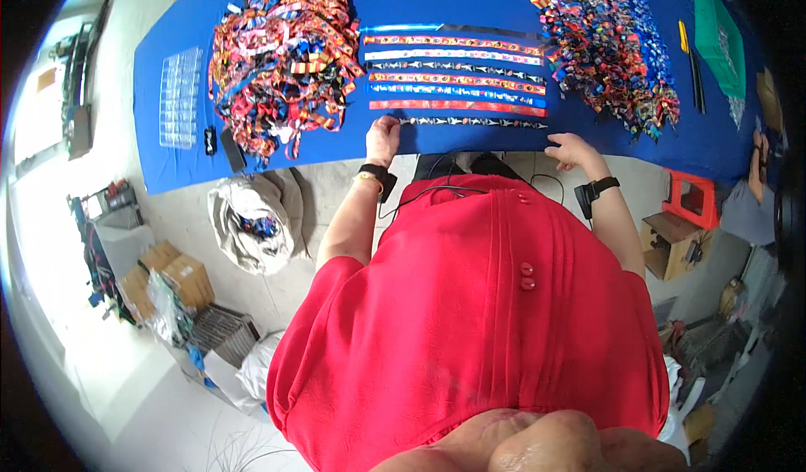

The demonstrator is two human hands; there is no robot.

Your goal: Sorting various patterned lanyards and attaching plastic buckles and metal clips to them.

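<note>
My left hand (384,140) is pinched on the left end of a black strap with a white pattern (474,123), stretched flat along the near edge of the blue-covered table (504,141). At its other end my right hand (576,151) rests with the index finger reaching toward the strap's tip and the other fingers loosely bent, holding nothing visible. Beyond it several straps lie in parallel rows, among them a plain red one (457,105), a blue patterned one (457,95) and an orange patterned one (453,44).
A tangled heap of colourful straps (285,61) covers the table's left, beside a clear compartment box (180,99). Another strap heap (604,52) lies right, near a green tray (719,40). Below stand a pale sack (252,229), an orange-red stool (701,199) and a cardboard box (667,250).
</note>
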